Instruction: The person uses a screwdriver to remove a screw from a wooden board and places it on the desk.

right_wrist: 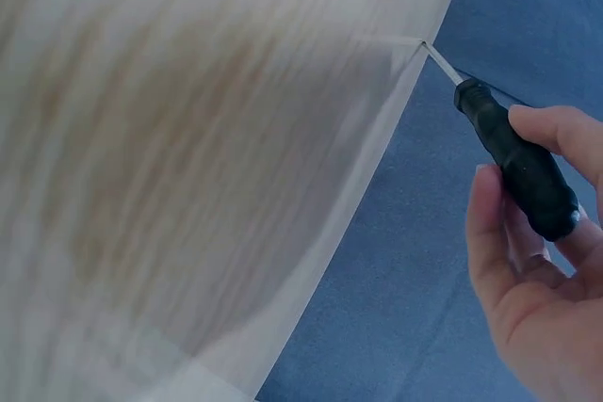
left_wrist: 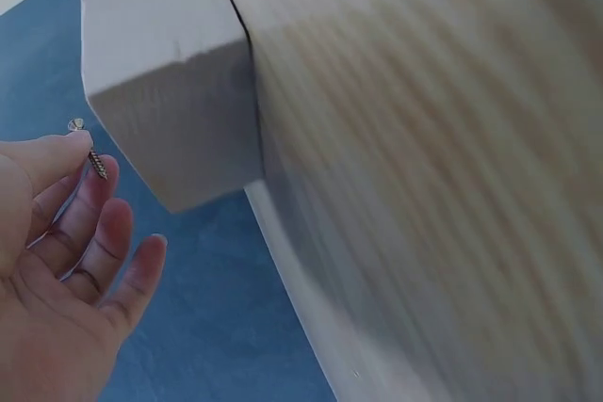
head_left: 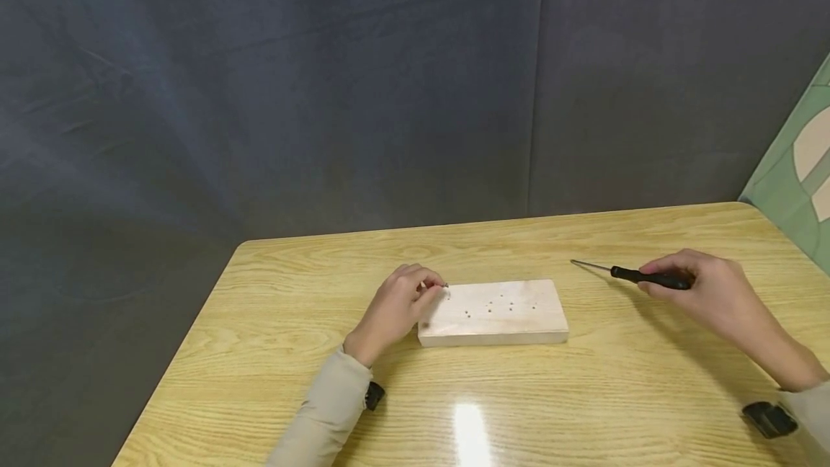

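Between thumb and fingertips, my left hand (head_left: 400, 303) pinches a small screw (left_wrist: 97, 163) over the left end of a pale wooden block (head_left: 499, 319). In the left wrist view the screw's head sits above the thumb and its threaded point sticks out below; the block's end face is right beside it. Several small dark holes or screw heads dot the block's top. Off to the right, my right hand (head_left: 713, 294) grips a black-handled screwdriver (right_wrist: 518, 162) by its handle. The metal shaft (head_left: 588, 264) points left, toward the far side of the table.
The block lies flat on a wood-grain table (head_left: 292, 323). A dark grey curtain (head_left: 389, 92) hangs behind the table's far edge. A green panel with a pale pattern (head_left: 800, 171) stands at the right. Dark wrist cameras are strapped at both sleeves.
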`<action>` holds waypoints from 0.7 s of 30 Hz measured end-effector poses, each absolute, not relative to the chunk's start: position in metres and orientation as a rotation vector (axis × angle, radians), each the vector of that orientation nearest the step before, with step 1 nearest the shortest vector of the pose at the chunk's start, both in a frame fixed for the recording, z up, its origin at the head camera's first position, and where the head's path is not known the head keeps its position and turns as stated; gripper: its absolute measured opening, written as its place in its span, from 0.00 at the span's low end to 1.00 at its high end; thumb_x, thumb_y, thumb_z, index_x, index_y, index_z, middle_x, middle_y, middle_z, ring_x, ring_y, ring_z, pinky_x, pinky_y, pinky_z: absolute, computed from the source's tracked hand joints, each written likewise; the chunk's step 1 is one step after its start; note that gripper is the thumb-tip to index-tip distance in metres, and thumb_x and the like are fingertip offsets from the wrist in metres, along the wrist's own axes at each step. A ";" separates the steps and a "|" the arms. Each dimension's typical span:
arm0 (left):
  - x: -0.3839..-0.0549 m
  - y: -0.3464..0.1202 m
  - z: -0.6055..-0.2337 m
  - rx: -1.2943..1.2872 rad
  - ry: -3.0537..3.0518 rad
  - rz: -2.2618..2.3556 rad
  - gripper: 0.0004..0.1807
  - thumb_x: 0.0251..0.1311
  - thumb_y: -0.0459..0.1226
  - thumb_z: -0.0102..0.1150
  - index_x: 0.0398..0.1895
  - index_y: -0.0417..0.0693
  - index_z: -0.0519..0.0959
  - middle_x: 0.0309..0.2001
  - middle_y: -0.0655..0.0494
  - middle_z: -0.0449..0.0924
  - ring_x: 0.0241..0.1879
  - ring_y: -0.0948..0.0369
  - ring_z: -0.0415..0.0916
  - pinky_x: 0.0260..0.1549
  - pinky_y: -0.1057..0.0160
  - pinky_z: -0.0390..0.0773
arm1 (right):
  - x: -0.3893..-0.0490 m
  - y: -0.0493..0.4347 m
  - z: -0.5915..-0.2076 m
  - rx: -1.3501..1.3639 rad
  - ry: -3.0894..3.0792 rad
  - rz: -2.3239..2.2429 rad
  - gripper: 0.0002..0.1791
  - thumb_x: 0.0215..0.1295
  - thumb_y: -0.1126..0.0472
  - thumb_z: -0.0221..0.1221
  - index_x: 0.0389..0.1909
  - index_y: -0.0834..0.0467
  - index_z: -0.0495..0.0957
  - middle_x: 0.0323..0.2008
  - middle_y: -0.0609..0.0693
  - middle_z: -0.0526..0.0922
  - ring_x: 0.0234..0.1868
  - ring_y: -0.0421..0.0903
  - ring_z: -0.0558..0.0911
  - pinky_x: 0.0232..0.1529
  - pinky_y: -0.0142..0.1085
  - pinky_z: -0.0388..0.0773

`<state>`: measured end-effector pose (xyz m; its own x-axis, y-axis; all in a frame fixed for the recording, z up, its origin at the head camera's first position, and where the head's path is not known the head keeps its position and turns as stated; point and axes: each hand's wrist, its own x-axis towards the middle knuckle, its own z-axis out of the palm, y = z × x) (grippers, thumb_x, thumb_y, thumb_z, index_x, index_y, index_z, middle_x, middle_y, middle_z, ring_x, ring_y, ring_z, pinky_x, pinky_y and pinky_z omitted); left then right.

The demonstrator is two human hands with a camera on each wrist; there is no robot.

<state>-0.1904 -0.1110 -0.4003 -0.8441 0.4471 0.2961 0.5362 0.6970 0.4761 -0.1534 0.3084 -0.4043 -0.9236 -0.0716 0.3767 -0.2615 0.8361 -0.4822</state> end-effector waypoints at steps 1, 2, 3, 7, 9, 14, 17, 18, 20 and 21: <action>-0.190 -0.113 -0.401 -0.795 -2.748 -0.839 0.07 0.70 0.40 0.58 0.42 0.52 0.84 0.40 0.61 0.83 0.41 0.64 0.76 0.39 0.67 0.81 | -0.154 0.309 -0.405 0.249 -2.679 0.773 0.10 0.51 0.64 0.74 0.36 0.59 0.87 0.33 0.59 0.86 0.22 0.25 0.69 0.19 0.28 0.66; -0.190 -0.115 -0.401 -0.788 -2.749 -0.831 0.07 0.70 0.40 0.58 0.42 0.52 0.84 0.39 0.61 0.82 0.42 0.64 0.76 0.40 0.67 0.81 | -0.154 0.309 -0.406 0.248 -2.683 0.773 0.10 0.51 0.63 0.74 0.35 0.59 0.87 0.33 0.58 0.86 0.22 0.25 0.69 0.19 0.28 0.66; -0.190 -0.117 -0.401 -0.786 -2.747 -0.821 0.07 0.70 0.40 0.58 0.42 0.52 0.84 0.39 0.61 0.82 0.42 0.64 0.76 0.40 0.66 0.81 | -0.154 0.310 -0.407 0.249 -2.687 0.769 0.10 0.51 0.63 0.74 0.35 0.59 0.87 0.32 0.57 0.86 0.22 0.25 0.69 0.19 0.28 0.67; -0.190 -0.123 -0.402 -0.774 -2.736 -0.791 0.06 0.69 0.39 0.59 0.41 0.51 0.84 0.38 0.61 0.82 0.40 0.63 0.76 0.38 0.66 0.80 | -0.154 0.312 -0.410 0.258 -2.689 0.771 0.08 0.50 0.65 0.74 0.32 0.57 0.86 0.27 0.49 0.85 0.21 0.26 0.69 0.20 0.27 0.66; -0.191 -0.126 -0.402 -0.764 -2.732 -0.791 0.06 0.69 0.39 0.59 0.41 0.51 0.84 0.38 0.61 0.82 0.41 0.62 0.77 0.39 0.66 0.81 | -0.154 0.313 -0.411 0.268 -2.683 0.763 0.08 0.49 0.66 0.74 0.30 0.55 0.85 0.25 0.45 0.83 0.22 0.25 0.69 0.20 0.26 0.66; -0.192 -0.133 -0.402 -0.722 -2.742 -0.835 0.05 0.68 0.40 0.60 0.40 0.52 0.85 0.37 0.62 0.83 0.42 0.63 0.77 0.41 0.64 0.82 | -0.154 0.315 -0.412 0.274 -2.688 0.751 0.10 0.47 0.67 0.75 0.28 0.53 0.84 0.23 0.41 0.82 0.23 0.22 0.70 0.21 0.24 0.68; -0.192 -0.137 -0.402 -0.709 -2.747 -0.838 0.05 0.68 0.38 0.60 0.40 0.51 0.85 0.37 0.61 0.83 0.40 0.63 0.76 0.40 0.63 0.82 | -0.155 0.315 -0.413 0.278 -2.712 0.755 0.10 0.47 0.66 0.75 0.28 0.53 0.84 0.24 0.43 0.83 0.24 0.21 0.70 0.22 0.25 0.69; -0.193 -0.138 -0.403 -0.706 -2.749 -0.837 0.05 0.68 0.38 0.60 0.40 0.51 0.85 0.37 0.61 0.83 0.40 0.63 0.76 0.40 0.63 0.82 | -0.155 0.315 -0.414 0.281 -2.721 0.752 0.10 0.47 0.66 0.75 0.28 0.53 0.84 0.24 0.44 0.83 0.24 0.21 0.70 0.22 0.26 0.69; -0.193 -0.141 -0.403 -0.699 -2.754 -0.827 0.04 0.67 0.36 0.60 0.40 0.50 0.85 0.37 0.60 0.83 0.39 0.63 0.76 0.40 0.63 0.82 | -0.156 0.315 -0.414 0.288 -2.740 0.747 0.10 0.48 0.66 0.74 0.28 0.54 0.83 0.25 0.45 0.83 0.24 0.21 0.69 0.22 0.26 0.70; -0.194 -0.142 -0.403 -0.689 -2.759 -0.827 0.04 0.67 0.36 0.60 0.40 0.50 0.85 0.37 0.59 0.83 0.39 0.63 0.76 0.40 0.63 0.82 | -0.156 0.315 -0.415 0.292 -2.748 0.744 0.10 0.48 0.66 0.74 0.28 0.54 0.83 0.25 0.45 0.83 0.24 0.21 0.69 0.22 0.27 0.70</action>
